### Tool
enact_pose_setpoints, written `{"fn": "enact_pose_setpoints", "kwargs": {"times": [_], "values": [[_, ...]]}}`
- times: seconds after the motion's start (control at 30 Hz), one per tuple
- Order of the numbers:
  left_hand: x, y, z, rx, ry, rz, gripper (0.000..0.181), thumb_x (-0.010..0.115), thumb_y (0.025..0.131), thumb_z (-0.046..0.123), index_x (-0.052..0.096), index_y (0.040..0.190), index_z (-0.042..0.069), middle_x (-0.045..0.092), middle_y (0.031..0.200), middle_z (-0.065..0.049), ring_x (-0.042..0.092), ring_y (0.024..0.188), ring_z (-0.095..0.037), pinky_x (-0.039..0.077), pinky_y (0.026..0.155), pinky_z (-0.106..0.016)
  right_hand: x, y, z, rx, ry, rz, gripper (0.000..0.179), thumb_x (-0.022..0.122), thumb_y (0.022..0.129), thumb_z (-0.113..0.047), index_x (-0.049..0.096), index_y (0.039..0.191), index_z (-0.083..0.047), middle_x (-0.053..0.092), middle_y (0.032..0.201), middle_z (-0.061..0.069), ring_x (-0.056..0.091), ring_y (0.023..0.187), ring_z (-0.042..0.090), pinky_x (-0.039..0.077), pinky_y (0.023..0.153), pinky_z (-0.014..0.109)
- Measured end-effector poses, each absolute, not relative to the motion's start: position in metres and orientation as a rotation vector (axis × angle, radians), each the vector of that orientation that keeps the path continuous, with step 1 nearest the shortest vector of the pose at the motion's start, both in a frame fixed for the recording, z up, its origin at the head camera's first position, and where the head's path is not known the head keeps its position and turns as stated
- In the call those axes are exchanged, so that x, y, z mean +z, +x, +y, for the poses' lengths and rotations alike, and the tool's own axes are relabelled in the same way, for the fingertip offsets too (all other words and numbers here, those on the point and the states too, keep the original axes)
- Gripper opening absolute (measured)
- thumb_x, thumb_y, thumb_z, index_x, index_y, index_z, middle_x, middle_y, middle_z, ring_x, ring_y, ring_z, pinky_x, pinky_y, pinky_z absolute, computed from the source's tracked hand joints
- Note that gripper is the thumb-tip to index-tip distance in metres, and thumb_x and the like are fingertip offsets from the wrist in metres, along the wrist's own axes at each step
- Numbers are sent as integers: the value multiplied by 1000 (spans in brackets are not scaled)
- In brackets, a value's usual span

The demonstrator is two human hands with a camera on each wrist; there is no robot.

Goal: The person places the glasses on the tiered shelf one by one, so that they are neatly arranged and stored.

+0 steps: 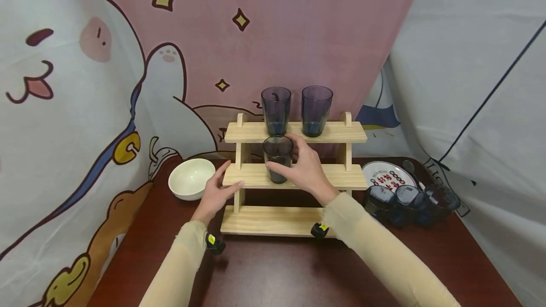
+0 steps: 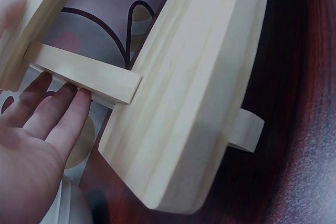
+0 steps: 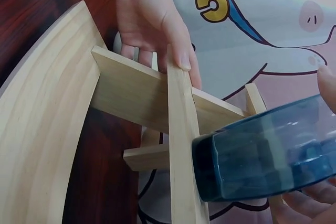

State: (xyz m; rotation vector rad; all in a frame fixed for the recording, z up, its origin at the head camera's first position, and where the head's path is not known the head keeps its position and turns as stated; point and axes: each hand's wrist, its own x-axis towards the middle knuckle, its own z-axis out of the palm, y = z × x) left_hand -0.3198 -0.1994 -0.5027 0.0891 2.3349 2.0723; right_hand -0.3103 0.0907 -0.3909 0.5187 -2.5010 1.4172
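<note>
A three-tier wooden shelf rack [image 1: 232,221] stands on the dark table. My right hand [image 1: 308,169] holds a dark drinking glass [image 1: 278,158] upright, thumb on the near side and fingers around the right. In the right wrist view the glass [image 3: 262,150] has its base at the middle board [image 3: 181,129]. My left hand [image 1: 215,195] grips the rack's left end, its thumb on the middle board's edge. The left wrist view shows its fingers [image 2: 68,124] against the side upright [image 2: 86,74]. Two purple-tinted glasses [image 1: 276,108] stand on the top board.
Left of the rack sits a white bowl [image 1: 192,179]. To the right are a patterned plate [image 1: 386,174], a spoon [image 1: 409,167] and several dark glasses [image 1: 411,203] close together. A printed cloth [image 1: 320,22] hangs behind the table.
</note>
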Motion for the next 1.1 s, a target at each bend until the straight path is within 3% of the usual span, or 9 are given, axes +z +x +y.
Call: {"fn": "enact_pose_setpoints", "kwargs": {"times": [0.3,0.8,1.1], "values": [[-502,-321,-201,2057,69,2328,90,84,93,19,32,166,32,60,139,-22,70,106,-21,59,89,-37,-396,-301,113,1430,521,-2520,104,86,84,-56,35,162,-12,52,155,8,50,142,26,44,115,51],[-504,-318,-199,2091,87,2351,86,86,91,20,40,162,36,63,133,-21,72,104,-21,60,86,-35,-403,-273,154,1367,560,-2480,90,90,86,-36,42,158,-12,54,154,11,51,143,29,42,116,55],[-505,-321,-201,2066,86,2340,87,85,92,22,37,163,39,61,137,-21,71,107,-22,59,90,-39,-400,-254,190,1258,539,-2466,89,93,82,-28,46,154,-8,57,151,14,50,142,34,42,114,61]]}}
